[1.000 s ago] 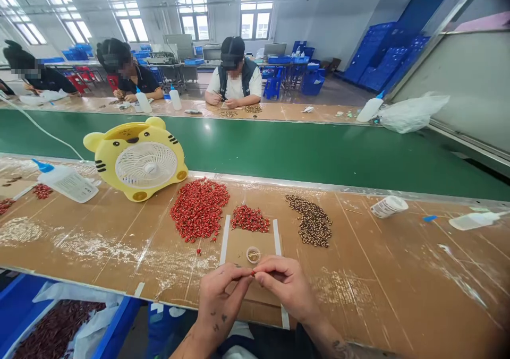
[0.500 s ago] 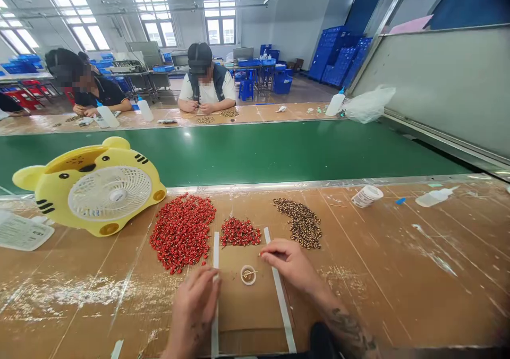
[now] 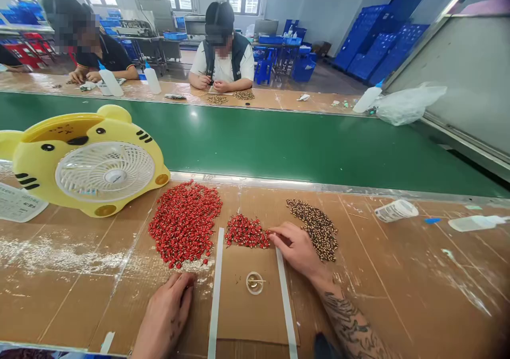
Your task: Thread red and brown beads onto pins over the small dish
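- Yellow plastic tiger fan (image 3: 85, 162), far left on the bench (image 3: 67, 290).
- Left hand (image 3: 165, 314): palm down, fingers loosely spread, just below big red bead pile (image 3: 184, 223).
- Cardboard pad (image 3: 247, 306) between white strips (image 3: 215, 295), round dish (image 3: 254, 283) on it.
- Right hand (image 3: 297, 250): fingers curled, tips at small red pile (image 3: 246, 231); pinch unclear.
- Tattooed forearm (image 3: 350, 322) behind it, speckled brown beads (image 3: 314, 229) just beside.

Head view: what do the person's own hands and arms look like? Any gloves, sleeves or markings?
Both hands are bare, with no gloves: the left hand and the right hand. No ring or watch shows. The right forearm is uncovered and carries dark tattoos. A dark bit of clothing shows at the bottom edge, too cut off to tell more.
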### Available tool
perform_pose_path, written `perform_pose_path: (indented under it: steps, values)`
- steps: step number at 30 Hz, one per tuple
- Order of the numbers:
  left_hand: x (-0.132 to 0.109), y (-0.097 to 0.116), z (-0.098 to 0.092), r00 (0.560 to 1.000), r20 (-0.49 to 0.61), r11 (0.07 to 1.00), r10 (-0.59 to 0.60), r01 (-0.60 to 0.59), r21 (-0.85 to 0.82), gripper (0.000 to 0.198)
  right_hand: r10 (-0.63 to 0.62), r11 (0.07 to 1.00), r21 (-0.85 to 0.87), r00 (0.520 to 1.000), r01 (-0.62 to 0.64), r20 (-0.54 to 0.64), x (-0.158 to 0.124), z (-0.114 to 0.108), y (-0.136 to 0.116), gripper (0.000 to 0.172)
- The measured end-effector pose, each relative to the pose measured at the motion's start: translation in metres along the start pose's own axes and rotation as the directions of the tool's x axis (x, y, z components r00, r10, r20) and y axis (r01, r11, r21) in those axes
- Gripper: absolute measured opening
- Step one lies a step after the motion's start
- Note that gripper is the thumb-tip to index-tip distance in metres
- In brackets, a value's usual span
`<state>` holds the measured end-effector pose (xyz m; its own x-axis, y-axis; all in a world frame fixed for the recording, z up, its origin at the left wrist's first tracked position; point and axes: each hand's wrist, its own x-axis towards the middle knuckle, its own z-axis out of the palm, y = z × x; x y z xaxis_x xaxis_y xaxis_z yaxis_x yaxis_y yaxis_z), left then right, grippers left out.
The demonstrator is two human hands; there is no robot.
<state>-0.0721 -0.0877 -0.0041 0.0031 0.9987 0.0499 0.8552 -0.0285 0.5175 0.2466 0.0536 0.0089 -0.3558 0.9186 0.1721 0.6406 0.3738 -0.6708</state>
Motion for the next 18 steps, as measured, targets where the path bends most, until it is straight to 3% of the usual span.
perform_pose_path:
  steps: [2, 4, 8, 13, 18]
  values:
    - [0.005, 0.002, -0.005, 0.999, 0.039, 1.000, -0.014, 0.013, 0.020, 0.019, 0.015, 0.997, 0.071, 1.000, -0.014, -0.009, -0.005, -0.006, 0.003, 0.024]
    - [0.009, 0.003, -0.009, 0.998, 0.059, 1.000, -0.022, 0.022, 0.001, 0.017, -0.034, 0.985, 0.171, 0.998, 0.024, 0.058, -0.010, -0.011, 0.003, 0.025]
    - [0.011, 0.007, -0.016, 0.995, 0.056, 0.956, -0.085, 0.098, -0.275, 0.014, -0.284, 0.920, 0.340, 0.928, 0.193, 0.242, -0.018, -0.015, -0.002, 0.026]
    - [0.011, 0.029, -0.011, 0.959, 0.095, 0.665, -0.267, 0.255, -0.702, 0.018, -0.436, 0.864, 0.411, 0.840, 0.290, 0.324, -0.023, -0.005, -0.008, 0.022]
    - [0.022, 0.059, 0.010, 0.962, 0.211, 0.403, -0.171, 0.263, -0.877, 0.018, -0.469, 0.849, 0.404, 0.838, 0.341, 0.278, -0.025, 0.007, -0.007, 0.020]
